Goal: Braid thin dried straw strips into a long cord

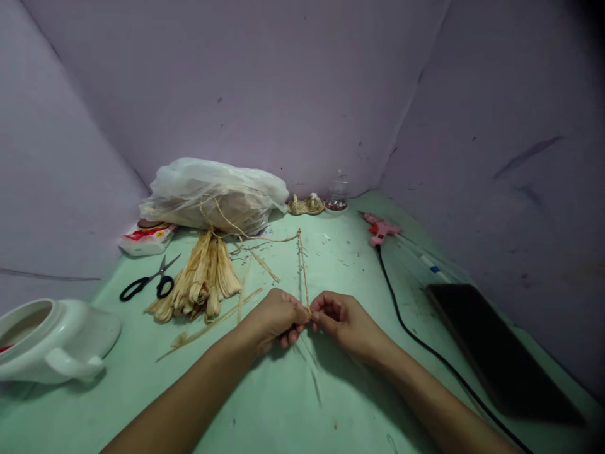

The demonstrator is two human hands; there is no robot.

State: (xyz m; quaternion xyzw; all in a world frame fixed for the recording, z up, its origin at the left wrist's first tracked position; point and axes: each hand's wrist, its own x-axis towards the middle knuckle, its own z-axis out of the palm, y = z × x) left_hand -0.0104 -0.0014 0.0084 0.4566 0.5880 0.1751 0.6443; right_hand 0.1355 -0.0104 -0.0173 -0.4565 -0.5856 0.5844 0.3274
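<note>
A thin twisted cord of dried plant fibre (305, 271) runs toward me from a bend at the middle of the table. My left hand (282, 316) and my right hand (339, 320) meet at its near end, both with fingers pinched on it. Loose thin strands hang below the fingertips. From the bend, the cord's other stretch goes left to a bundle of dried husk strips (201, 280). Loose husk strips (210, 325) lie beside that bundle.
Black-handled scissors (150, 279), a white ceramic pot (70, 340) and a red-and-white packet (148, 239) are at left. Behind stand a filled plastic bag (217, 192), a woven piece (306, 205) and a clear container (336, 195). A pink glue gun (379, 227), its cable and a dark tablet-like slab (501, 350) lie right.
</note>
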